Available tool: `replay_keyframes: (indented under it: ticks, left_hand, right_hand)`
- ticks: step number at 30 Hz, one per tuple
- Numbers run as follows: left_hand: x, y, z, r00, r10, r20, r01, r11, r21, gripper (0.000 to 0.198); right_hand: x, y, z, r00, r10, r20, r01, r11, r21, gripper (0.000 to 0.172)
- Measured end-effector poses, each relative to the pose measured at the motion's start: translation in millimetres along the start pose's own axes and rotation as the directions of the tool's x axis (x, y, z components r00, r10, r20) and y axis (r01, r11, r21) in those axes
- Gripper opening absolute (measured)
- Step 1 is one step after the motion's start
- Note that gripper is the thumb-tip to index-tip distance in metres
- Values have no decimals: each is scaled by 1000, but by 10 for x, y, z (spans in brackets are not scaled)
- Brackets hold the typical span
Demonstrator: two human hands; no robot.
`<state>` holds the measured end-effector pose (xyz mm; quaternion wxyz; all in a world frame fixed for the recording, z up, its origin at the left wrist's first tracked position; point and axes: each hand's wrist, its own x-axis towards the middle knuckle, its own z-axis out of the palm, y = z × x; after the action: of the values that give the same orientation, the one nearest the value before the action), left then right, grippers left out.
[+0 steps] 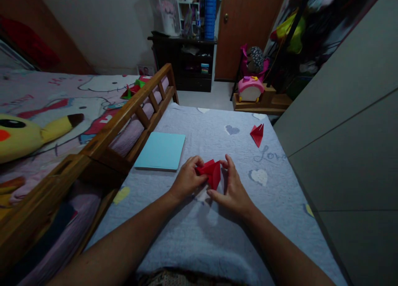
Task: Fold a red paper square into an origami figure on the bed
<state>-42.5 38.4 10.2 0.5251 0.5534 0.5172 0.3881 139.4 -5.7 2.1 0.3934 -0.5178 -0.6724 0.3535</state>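
Note:
A piece of folded red paper is held just above the light blue bedsheet, in the middle of the view. My left hand pinches its left side between thumb and fingers. Around its right side curves my right hand, thumb and fingers apart, with the fingertips close to the paper's edge; whether they touch it is hard to tell. A second folded red paper piece, with pointed tips, lies on the sheet farther off to the right. Left of my hands lies a flat light blue square pad.
A wooden bed rail runs along the left, with a yellow plush toy and red-green folded paper on the bed beyond. Pale cabinet doors border the right. A pink toy case sits past the sheet.

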Motion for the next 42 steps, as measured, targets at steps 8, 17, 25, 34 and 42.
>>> replay_keyframes:
  ticks: [8,17,25,34,42]
  left_hand:
    - [-20,80,-17,977,-16,214,30,997,-64,31]
    - [-62,107,-83,936,57,348,13,981,-193,32]
    - [-9,158,-199,961,274,44,-269,959,-89,26]
    - [-59,114,-48,913,239,330,-294,947,128,33]
    - [39,57,-8,888,381,259,-438,871,222,64]
  right_hand:
    - [35,-85,-62,990,6,-143,-3,1000,23,68]
    - [139,-10,-242,975,70,-209,-61,997,50,15]
    - [218,-60,-356,991,-136,8,134,983,127,24]
    - [218,22,-162,999,-17,-47,29,966,258,58]
    - [223,-29,-303,995,-92,-34,92,996,-14,12]
